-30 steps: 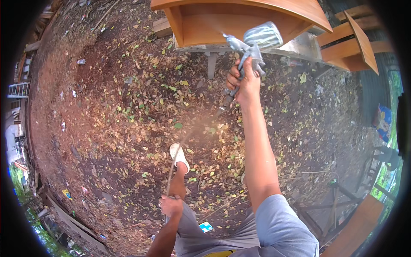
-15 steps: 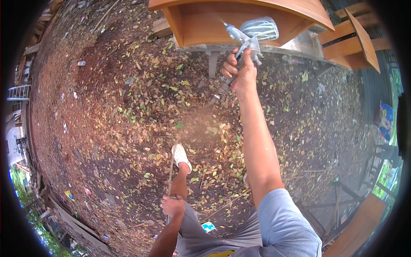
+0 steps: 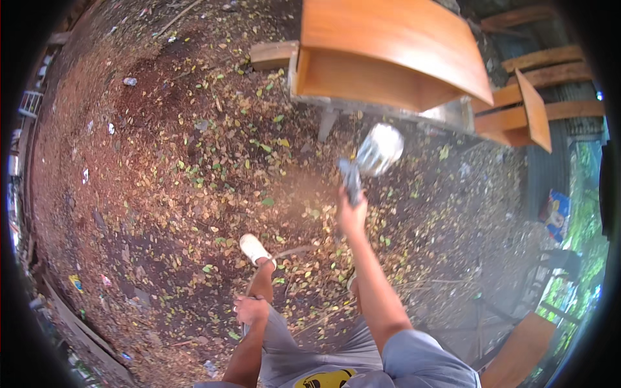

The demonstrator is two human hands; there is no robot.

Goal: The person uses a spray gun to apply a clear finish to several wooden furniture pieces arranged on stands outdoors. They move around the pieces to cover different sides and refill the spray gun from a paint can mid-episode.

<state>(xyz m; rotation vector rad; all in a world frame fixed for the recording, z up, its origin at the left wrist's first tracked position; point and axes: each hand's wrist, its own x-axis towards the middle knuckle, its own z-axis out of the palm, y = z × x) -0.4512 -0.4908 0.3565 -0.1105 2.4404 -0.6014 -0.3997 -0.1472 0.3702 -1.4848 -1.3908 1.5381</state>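
While in right hand [image 3: 352, 215], spray gun [image 3: 375, 155].

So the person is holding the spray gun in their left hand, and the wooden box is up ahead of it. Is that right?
Not quite: the head view shows the spray gun in the right hand, not the left hand. The wooden box is indeed up ahead of it.

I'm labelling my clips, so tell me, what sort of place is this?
It looks like an outdoor work yard, perhaps for furniture: leaf-strewn ground, an orange-brown wooden furniture piece on a rough stand, and a spray gun in the right hand.
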